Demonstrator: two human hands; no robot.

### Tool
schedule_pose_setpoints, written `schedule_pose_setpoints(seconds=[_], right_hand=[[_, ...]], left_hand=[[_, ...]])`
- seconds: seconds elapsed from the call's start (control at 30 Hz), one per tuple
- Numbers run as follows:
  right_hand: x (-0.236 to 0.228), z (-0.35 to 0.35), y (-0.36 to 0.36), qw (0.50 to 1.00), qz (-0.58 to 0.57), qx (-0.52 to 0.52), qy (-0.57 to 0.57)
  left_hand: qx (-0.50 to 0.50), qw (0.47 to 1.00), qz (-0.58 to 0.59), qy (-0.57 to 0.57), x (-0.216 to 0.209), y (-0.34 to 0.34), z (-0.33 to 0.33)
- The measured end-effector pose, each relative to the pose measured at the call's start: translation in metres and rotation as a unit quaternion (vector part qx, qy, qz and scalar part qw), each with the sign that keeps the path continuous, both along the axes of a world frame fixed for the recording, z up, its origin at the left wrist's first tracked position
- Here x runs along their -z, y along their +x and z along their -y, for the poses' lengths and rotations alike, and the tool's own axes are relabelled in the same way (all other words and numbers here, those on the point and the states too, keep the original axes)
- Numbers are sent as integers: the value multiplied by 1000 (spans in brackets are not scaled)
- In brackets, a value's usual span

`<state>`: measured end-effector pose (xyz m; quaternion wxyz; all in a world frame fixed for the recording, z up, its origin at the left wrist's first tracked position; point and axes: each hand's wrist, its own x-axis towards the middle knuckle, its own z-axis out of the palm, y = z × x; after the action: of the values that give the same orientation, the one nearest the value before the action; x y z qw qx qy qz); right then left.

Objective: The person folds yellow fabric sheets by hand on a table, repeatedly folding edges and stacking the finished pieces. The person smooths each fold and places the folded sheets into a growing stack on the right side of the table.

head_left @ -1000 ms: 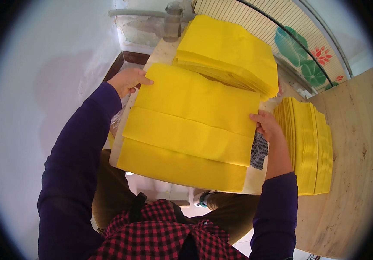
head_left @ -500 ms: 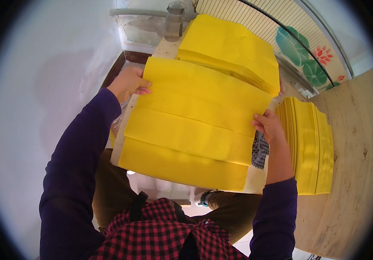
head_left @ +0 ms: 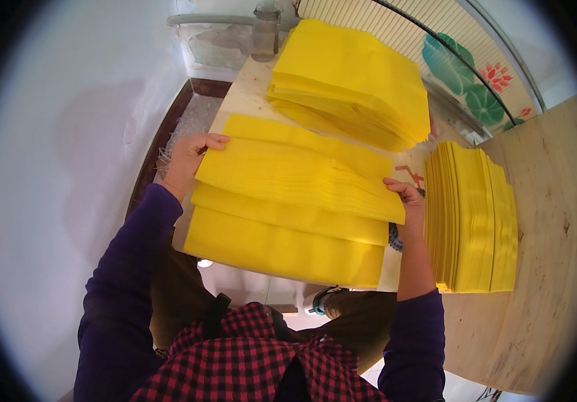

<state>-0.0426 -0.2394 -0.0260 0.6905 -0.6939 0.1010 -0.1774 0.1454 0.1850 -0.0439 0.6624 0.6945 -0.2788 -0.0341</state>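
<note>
A yellow fabric sheet (head_left: 288, 258) lies on the board in front of me, its layers overlapping in steps toward my lap. Across its upper part runs a rippled folded flap (head_left: 295, 175). My left hand (head_left: 188, 161) pinches the flap's left end between thumb and fingers. At the opposite end, my right hand (head_left: 409, 201) grips the flap's right edge, fingertips on top. Just beyond, a thick stack of yellow fabric sheets (head_left: 355, 67) rests on the board, its near edges drooping. A dark patterned cloth (head_left: 395, 236) peeks out beside my right wrist.
A second pile of folded yellow fabric (head_left: 469, 221) stands on the wooden tabletop (head_left: 543, 268) to my right. A clear jug (head_left: 265, 33) is at the back left, near the white wall (head_left: 101, 134). A small red thing (head_left: 409, 175) lies beyond my right hand.
Both hands have come down toward me, bringing the sheet's far edge over into a rippled fold. The sheet has separated from the far stack, exposing bare board between them.
</note>
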Motion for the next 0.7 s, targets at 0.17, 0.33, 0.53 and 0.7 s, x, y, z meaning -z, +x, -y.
schedule_pose_setpoints(seconds=[0.17, 0.33, 0.53, 0.7], right_hand=[[9, 3, -1, 1000, 15, -2, -4], [11, 1, -4, 999, -28, 27, -21], [11, 2, -4, 998, -33, 14, -44], [7, 3, -5, 998, -43, 12, -39]], left_hand=[[-7, 999, -23, -37, 13, -2, 2], [-9, 999, -28, -45, 13, 9, 0], [-34, 991, 128, 28, 13, 13, 0], [-49, 978, 197, 41, 13, 18, 0]])
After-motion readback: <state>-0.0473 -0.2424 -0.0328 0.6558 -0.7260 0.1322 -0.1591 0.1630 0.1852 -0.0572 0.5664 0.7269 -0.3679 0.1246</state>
